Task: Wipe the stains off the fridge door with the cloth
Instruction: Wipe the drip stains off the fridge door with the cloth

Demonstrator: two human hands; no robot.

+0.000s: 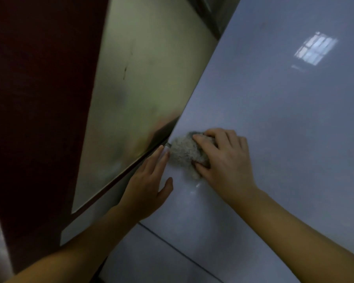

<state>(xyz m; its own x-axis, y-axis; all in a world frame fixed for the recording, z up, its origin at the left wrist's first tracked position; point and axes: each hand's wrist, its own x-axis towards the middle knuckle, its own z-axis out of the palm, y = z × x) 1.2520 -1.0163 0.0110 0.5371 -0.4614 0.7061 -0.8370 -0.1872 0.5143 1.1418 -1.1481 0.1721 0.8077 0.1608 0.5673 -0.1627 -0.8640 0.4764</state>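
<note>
The cloth is a fuzzy, nubby beige-grey wad, bunched against the glossy pale-grey fridge door close to its left edge. The right hand covers the wad's right half, its grip curled round it. The left hand lies flat on the door just beside the cloth, fingers straight, its grip released.

The cloth is lying on the fridge door near its left edge, under the right hand. The left hand is resting flat on the door, just left of the cloth.
</note>
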